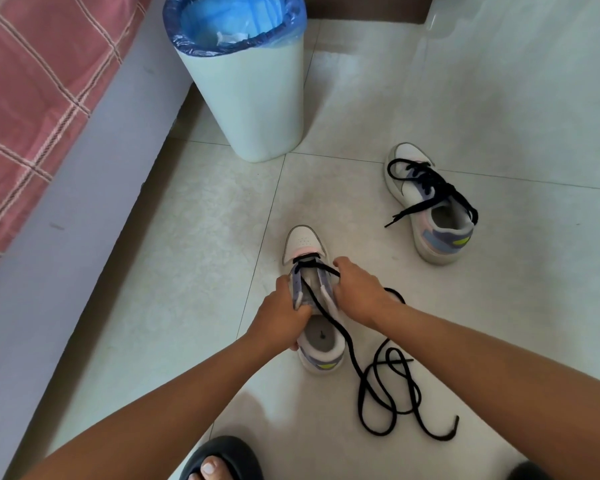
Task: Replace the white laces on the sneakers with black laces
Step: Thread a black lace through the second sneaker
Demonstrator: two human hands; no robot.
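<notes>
Your left hand [280,308] grips the eyelet flap of the near sneaker [311,299], and your right hand [355,292] pinches the black lace [378,382] at its lowest eyelets. Only that first row looks threaded, so most lacing remains. Beyond it and to the right, nearer the bin [246,98], the far sneaker [430,206] already carries black laces, apparently untied.

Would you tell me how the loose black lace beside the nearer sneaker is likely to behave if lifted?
The black lace lies in slack loops on the floor, so it probably droops limply and feels light. Its overlapping coils may snag into a tangle.
</notes>
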